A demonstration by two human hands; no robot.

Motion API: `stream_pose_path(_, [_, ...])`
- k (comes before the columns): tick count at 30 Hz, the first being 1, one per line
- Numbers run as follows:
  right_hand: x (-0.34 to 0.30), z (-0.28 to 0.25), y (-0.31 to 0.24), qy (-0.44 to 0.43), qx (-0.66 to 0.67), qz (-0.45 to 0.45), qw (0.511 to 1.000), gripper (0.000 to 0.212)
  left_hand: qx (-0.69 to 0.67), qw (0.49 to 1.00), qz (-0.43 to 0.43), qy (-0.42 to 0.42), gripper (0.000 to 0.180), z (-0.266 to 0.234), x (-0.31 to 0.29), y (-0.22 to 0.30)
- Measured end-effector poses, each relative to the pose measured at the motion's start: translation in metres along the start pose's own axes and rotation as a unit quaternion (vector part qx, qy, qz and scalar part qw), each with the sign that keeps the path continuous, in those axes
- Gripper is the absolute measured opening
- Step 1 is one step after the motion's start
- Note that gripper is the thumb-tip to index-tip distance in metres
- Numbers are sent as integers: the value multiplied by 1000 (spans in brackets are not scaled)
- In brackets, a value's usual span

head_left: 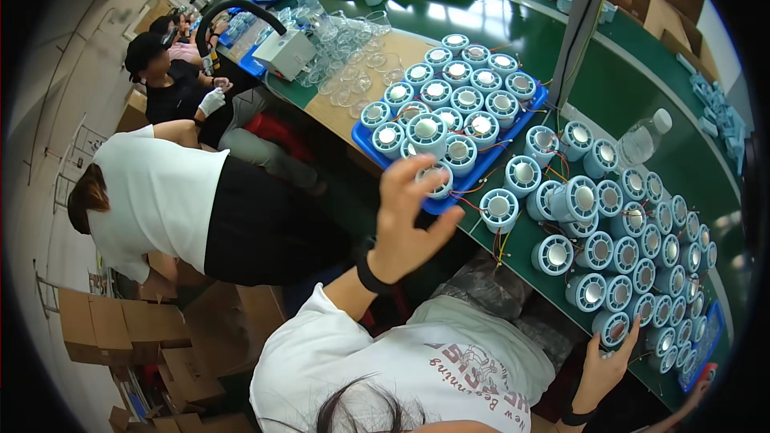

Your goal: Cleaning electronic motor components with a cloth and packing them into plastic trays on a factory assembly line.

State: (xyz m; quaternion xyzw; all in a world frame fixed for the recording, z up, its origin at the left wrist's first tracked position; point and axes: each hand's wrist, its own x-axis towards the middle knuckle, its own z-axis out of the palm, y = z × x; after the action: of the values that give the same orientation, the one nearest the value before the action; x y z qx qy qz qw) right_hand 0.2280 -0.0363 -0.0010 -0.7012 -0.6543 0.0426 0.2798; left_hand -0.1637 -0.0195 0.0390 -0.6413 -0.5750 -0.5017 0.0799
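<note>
My left hand (pixel 407 220) is raised at the near corner of a blue tray (pixel 365 147), fingers spread and slightly blurred. Just beyond its fingertips sits a light-blue round housing (pixel 434 182) with a spoked rim and silver centre; whether they touch, I cannot tell. More such housings fill the tray, one stacked on top (pixel 426 133). My right hand (pixel 603 373) is at the table's near edge, its thumb and index finger around the sides of another light-blue housing (pixel 611 327). Its other fingers are hidden below.
Many wired housings (pixel 595 250) crowd the green table (pixel 513 24) on the right, some stacked. A metal post (pixel 579 40), a clear bottle (pixel 644 138), transparent rings (pixel 353 72) and a white box machine (pixel 285 54) stand beyond. People sit at left near cardboard boxes (pixel 120 325).
</note>
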Motion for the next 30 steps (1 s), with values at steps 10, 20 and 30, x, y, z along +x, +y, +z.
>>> stream_pose_path(10, [3,-1,11,-11,75,-38,996,83,-292,889,146,-321,46,128,-40,164])
stream_pose_path(20, [-4,4,53,-10,163,-87,983,79,-79,902,192,-379,56,182,-44,208])
stream_pose_path(30, [-31,10,67,-81,219,-31,972,62,-114,915,164,-351,30,196,-57,199])
